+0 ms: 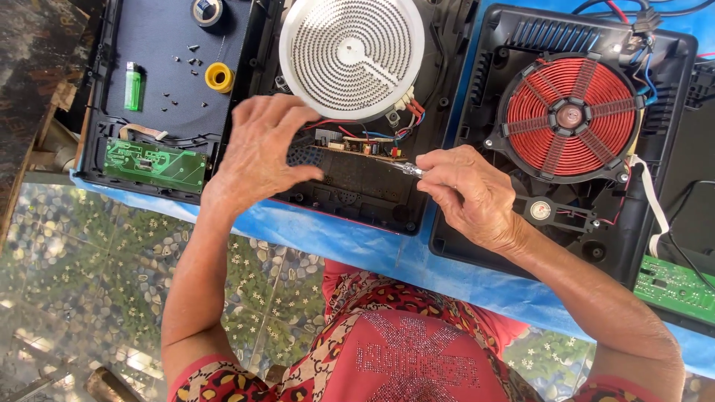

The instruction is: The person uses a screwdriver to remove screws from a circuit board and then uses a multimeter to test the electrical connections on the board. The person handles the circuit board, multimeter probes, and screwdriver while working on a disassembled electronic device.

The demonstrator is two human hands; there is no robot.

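Taking the white spiral heating plate [351, 56] as the landmark: far left of it lies a shallow black cooker cover [160, 74], turned up like a tray. It holds a green lighter [132, 85], loose small screws [186, 63], a yellow tape roll [219, 77], a dark tape roll [206, 10] at its top edge, and a green circuit board [155, 164] along its near edge. The heating plate itself sits in an open black cooker base [357, 190], with red, blue and white wires and a brown circuit board [357, 145] just below it. The left hand [257, 149], fingers spread and holding nothing, rests on this base below-left of the plate. Below-right of the plate, the right hand [469, 197] is clamped on a screwdriver [406, 168], whose tip points at the brown board. Right of the plate, a second black base [521, 246] holds a red induction coil [570, 115] and a small fan [540, 210]. All rest on a blue-covered worktop [357, 246].
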